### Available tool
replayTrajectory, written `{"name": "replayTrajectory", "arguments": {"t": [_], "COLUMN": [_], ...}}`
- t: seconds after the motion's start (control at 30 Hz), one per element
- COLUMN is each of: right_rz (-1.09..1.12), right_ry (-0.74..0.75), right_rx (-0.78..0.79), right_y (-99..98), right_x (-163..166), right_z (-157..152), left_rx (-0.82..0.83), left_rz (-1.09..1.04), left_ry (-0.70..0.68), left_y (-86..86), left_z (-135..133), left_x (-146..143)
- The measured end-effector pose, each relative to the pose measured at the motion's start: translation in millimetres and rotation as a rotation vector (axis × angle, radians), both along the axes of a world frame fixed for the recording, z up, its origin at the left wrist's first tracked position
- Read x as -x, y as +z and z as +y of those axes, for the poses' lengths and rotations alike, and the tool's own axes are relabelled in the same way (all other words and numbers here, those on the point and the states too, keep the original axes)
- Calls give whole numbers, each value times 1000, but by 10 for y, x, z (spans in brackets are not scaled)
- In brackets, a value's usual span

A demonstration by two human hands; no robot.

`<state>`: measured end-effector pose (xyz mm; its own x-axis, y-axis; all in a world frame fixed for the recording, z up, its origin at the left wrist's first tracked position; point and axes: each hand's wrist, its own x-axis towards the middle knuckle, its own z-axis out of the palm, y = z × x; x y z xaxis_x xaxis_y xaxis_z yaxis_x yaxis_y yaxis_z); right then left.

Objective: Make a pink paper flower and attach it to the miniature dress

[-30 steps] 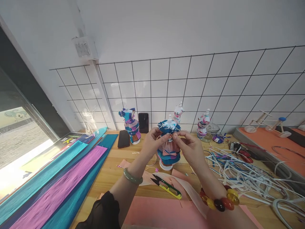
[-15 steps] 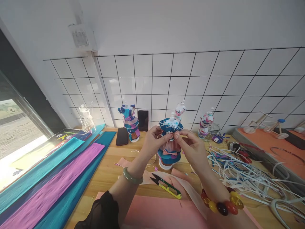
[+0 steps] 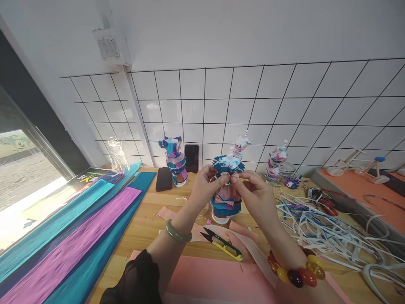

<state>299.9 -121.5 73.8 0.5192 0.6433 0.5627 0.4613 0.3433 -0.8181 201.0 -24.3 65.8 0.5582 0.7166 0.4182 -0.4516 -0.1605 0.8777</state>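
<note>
A small dress form (image 3: pixel 225 207) stands upright on the table on a white base, in a layered teal, pink and brown paper dress with a fringed teal collar. Its left side is met by my left hand (image 3: pixel 205 188), thumb and fingertips closed near the waist just below the collar. Opposite, my right hand (image 3: pixel 255 192) is closed too. Both thumbs come together at the front over a small piece of pink paper (image 3: pixel 233 177), mostly hidden by the fingertips. Yellow and black thread snips (image 3: pixel 224 245) lie in front of the form on pink paper sheets (image 3: pixel 209 276).
Another dressed form (image 3: pixel 175 162) stands at left beside two phones (image 3: pixel 163 179). Farther right is a wrapped form (image 3: pixel 276 160) near a clear bowl (image 3: pixel 287 169). Tangled paper strips (image 3: pixel 325 228) cover the right. Crepe paper rolls (image 3: pixel 104 223) lie at left.
The view has shifted slightly, moving the background a little. Both hands stay pinched at the front of the dress form, with hardly any movement.
</note>
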Motion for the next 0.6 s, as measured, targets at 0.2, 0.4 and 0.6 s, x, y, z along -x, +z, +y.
{"name": "replayTrajectory", "arguments": {"t": [0.2, 0.4, 0.6], "right_rz": [-15, 67, 70], "right_ry": [91, 93, 19], "right_rx": [40, 43, 41], "right_y": [46, 39, 12], "right_x": [-23, -3, -6], "right_z": [-17, -12, -6], "left_rx": [28, 16, -2], "left_rz": [-9, 2, 13], "left_ry": [45, 15, -11], "left_y": [-23, -6, 32], "left_z": [40, 25, -16], "left_x": [13, 21, 28]}}
